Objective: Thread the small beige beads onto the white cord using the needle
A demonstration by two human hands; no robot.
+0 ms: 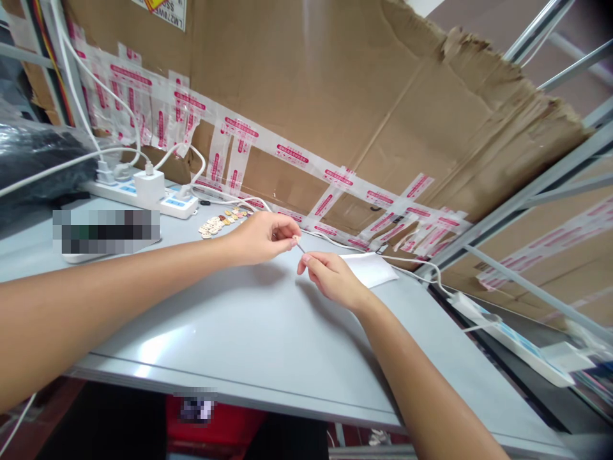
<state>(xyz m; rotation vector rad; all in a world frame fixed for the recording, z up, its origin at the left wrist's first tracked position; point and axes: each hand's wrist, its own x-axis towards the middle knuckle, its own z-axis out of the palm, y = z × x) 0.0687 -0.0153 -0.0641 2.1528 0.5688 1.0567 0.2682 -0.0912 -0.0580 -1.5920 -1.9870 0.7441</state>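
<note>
Above the middle of the grey table, my left hand (264,236) is closed, pinching a small pale piece (297,239) between thumb and finger. My right hand (332,276) is closed as well, its fingertips around a thin dark stick (301,248) whose far end meets the pale piece. What kind of tool the stick is cannot be made out. Behind my left hand lie several small flat pieces (213,225), cream, yellow and brown, spread on the tabletop (230,319). A white sheet of paper (371,269) lies just beyond my right hand.
A white power strip (179,203) with plugs and cables stands at the back left, near a blurred-out object (106,231). Taped cardboard (306,115) walls the rear. Another power strip (514,342) sits past the right edge, by a metal frame (517,191).
</note>
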